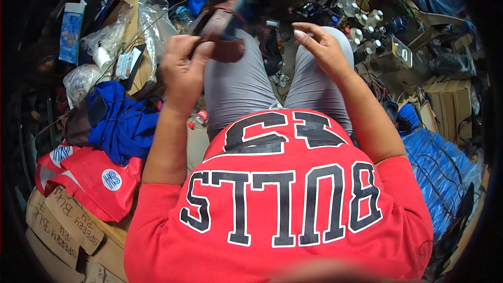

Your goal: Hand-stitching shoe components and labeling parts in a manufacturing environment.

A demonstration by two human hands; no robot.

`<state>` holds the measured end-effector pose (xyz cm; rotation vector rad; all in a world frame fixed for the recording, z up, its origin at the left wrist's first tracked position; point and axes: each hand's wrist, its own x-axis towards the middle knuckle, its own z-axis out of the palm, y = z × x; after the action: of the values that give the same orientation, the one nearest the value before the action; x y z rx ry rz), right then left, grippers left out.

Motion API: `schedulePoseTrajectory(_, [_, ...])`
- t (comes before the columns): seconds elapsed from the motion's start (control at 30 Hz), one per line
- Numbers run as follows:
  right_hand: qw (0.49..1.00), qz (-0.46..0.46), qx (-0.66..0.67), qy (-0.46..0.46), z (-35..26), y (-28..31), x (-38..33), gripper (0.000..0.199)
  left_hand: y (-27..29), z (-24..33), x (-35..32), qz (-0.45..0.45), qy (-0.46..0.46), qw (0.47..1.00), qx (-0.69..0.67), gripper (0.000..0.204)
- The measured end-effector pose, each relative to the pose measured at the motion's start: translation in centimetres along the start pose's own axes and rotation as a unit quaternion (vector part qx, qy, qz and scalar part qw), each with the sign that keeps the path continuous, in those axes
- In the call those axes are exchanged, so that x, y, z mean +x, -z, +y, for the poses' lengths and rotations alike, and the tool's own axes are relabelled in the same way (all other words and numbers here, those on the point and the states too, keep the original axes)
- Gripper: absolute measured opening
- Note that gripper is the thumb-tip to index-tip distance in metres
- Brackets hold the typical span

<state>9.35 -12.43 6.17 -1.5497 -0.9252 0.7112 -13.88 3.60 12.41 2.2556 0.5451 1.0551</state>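
The room is heavily cluttered, small clear plastic bottles [373,18] included; I note the left hand [186,68] pinching a blurred, dark-brown, leather-looking piece [229,50] over the left grey-cloth trouser leg [236,86], right hand [327,55] spread and empty, so that one-sided grip could slip.

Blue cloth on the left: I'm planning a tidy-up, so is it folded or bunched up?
Bunched up: the blue cloth lies in a loose heap, with uneven creases and no neat layers.
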Motion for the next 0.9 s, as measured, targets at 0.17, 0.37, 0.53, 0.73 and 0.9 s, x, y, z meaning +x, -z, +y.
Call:
schedulePoseTrajectory(0.17, [0.84,-0.118,0.426,-0.315,0.3,-3.3,0.3,0.071,-5.2,1.4,-1.8,-0.148,-0.016,0.989,-0.01,0.016])
schedulePoseTrajectory(0.37, [0.746,-0.064,0.487,-0.45,6.1,-3.2,-1.4,0.04,-8.1,-1.1,-1.6,-0.404,-0.021,0.907,-0.114,0.017])
schedulePoseTrajectory(0.53, [0.743,-0.004,0.472,-0.474,4.1,-0.7,-0.2,0.037,-7.4,-6.8,4.9,-0.285,0.041,0.957,-0.041,0.015])
schedulePoseTrajectory(0.73, [0.723,0.019,0.473,-0.503,6.4,1.5,2.5,0.035,-11.0,-14.5,9.7,-0.323,0.103,0.937,0.083,0.022])
schedulePoseTrajectory(0.9, [0.731,0.057,0.454,-0.506,7.9,1.0,3.3,0.035,-18.0,-21.5,10.7,-0.426,0.151,0.882,0.132,0.028])
